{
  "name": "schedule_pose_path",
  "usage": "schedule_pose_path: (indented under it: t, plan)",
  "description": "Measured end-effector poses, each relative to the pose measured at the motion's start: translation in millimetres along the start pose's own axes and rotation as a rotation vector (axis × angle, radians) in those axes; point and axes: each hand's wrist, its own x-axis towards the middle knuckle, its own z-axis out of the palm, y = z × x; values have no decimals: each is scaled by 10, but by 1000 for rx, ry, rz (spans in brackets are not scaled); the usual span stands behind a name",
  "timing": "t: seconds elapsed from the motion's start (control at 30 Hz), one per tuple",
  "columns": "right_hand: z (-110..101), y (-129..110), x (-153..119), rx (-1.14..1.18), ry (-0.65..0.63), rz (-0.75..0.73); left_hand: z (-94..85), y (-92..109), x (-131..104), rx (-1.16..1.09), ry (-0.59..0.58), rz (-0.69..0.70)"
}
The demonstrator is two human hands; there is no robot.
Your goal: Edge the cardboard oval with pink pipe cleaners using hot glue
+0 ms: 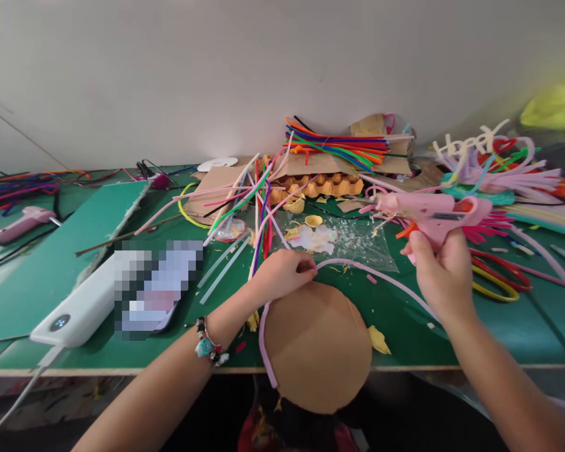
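Observation:
A round brown cardboard disc overhangs the table's front edge. Along its left rim runs a pale pink pipe cleaner, whose loose length arcs off to the right toward my right forearm. At the disc's top rim my left hand is closed, thumb and fingers pinching the pipe cleaner against the cardboard. Raised on the right, my right hand grips the handle of a pink hot glue gun. Its nozzle points left, above the table and apart from the disc. An orange trigger shows near my index finger.
Pipe cleaners in mixed colours lie in a bundle at the back, near an egg carton. A plastic sheet with scraps lies beyond the disc. At left are a white power bank, a phone and another glue gun.

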Motion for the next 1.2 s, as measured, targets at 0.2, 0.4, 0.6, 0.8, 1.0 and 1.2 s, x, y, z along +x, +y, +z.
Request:
schedule_pose_path:
  t: [0.2, 0.4, 0.6, 0.8, 1.0, 1.2]
  plan:
    - [-4, -109, -141, -154, -84, -57, -81, -159, 35, -269, -92, 21]
    - [89, -92, -199, -337, -267, -209, -102, -233, 70, -408, -128, 3]
    - [105, -107, -199, -429, -252, -221, -94, -188, 51, -426, -61, 26]
    - [58, -113, -184, -292, -158, -108, -128, -274, -5, -391, -49, 17]
    - [37, -146, -149, -248, -122, 14, -148, -296, -193, -66, 30, 148]
    - [32, -158, -135, -254, -119, -8, -47, -159, -250, -11, 176, 71]
